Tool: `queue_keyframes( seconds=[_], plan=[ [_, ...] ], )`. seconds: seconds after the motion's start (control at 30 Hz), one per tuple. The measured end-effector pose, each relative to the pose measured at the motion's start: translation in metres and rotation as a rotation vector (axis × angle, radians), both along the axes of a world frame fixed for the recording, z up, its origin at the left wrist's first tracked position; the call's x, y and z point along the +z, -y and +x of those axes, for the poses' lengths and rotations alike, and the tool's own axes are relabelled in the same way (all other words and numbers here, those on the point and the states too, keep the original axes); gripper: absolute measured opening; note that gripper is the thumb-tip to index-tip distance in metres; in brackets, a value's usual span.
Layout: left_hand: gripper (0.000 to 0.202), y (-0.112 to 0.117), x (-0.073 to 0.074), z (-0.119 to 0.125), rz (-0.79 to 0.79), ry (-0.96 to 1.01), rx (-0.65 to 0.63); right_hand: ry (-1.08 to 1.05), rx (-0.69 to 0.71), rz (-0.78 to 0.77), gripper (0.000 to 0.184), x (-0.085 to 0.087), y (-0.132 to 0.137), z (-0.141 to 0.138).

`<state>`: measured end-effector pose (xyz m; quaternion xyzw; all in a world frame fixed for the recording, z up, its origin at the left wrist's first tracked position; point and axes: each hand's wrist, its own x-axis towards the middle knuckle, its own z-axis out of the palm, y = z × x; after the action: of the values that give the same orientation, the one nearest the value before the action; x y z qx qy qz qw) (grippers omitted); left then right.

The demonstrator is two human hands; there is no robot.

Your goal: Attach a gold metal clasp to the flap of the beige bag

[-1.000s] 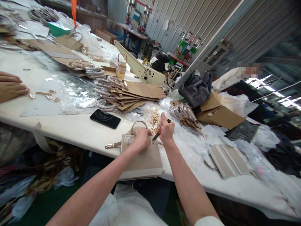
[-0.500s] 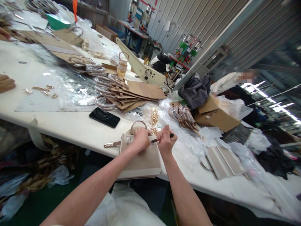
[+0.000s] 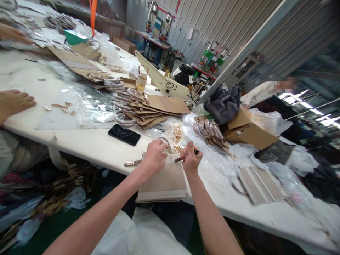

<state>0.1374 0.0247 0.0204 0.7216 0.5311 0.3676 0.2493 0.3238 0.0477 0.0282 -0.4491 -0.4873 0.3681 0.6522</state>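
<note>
A beige handbag (image 3: 165, 182) lies flat at the near edge of the white table (image 3: 87, 143), partly overhanging it. My left hand (image 3: 154, 157) is closed over the bag's top, at its clasp and handle. My right hand (image 3: 191, 158) is fisted round a slim dark-handled tool (image 3: 183, 158) whose metal tip points left at the bag's top edge. A strap end with a metal tip (image 3: 132, 163) sticks out to the left of the bag. Small gold metal fittings (image 3: 176, 135) lie just beyond my hands on clear plastic.
A black phone (image 3: 124, 134) lies left of the bag. Behind it is a stack of brown bag panels with handles (image 3: 148, 108). Beige panels (image 3: 259, 184) lie to the right, a cardboard box (image 3: 247, 131) further back. Another person's hand (image 3: 14, 102) rests at far left; a person sits at right.
My right hand has tipped the tool from upright to lying level, tip toward the bag. My left hand has shifted up onto the bag's handle. The camera has swung slightly.
</note>
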Motion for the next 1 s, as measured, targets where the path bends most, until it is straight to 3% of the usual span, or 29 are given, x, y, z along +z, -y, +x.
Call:
queue_keyframes(
  seconds=[0.07,0.17,0.27,0.43,0.6,1.0],
  plan=[
    [0.023,0.008,-0.001,-0.046,-0.004,0.004,0.145,-0.052,0.040,0.042,0.057,0.015,-0.001,-0.003],
    [0.025,0.022,-0.012,-0.108,-0.140,-0.019,0.280,-0.086,0.044,0.115,0.037,0.038,0.003,-0.020],
    [0.034,0.039,-0.026,-0.134,-0.345,0.024,0.295,-0.030,0.100,0.073,0.052,0.046,0.012,-0.052],
    [0.048,0.050,-0.032,-0.103,-0.441,0.202,0.142,0.026,0.136,0.078,0.063,0.022,0.026,-0.100],
    [0.020,0.034,-0.035,-0.072,-0.412,0.153,0.072,0.015,0.139,0.059,0.064,0.005,0.027,-0.111],
    [0.031,0.019,-0.046,-0.069,-0.395,0.168,0.106,0.102,0.148,0.043,0.060,-0.012,0.024,-0.119]
  ],
)
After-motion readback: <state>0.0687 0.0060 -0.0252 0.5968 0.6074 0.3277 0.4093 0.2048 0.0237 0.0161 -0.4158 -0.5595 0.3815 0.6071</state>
